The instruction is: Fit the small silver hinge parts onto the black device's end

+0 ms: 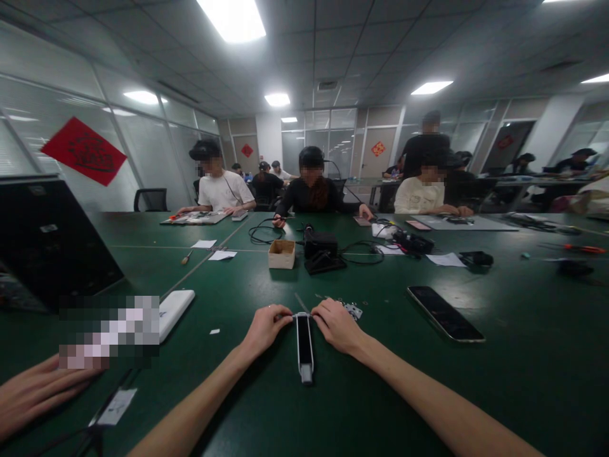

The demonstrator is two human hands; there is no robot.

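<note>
A narrow black device with a silver rim lies lengthwise on the green table, pointing away from me. My left hand and my right hand meet at its far end. Both have their fingers curled and pinched on that end, one from each side. Small metal parts lie just past my right hand.
A dark phone lies to the right, a white flat box to the left. A small cardboard box and a black tool stand with cables sit further back. Another person's hand rests at the lower left. Several people sit across the table.
</note>
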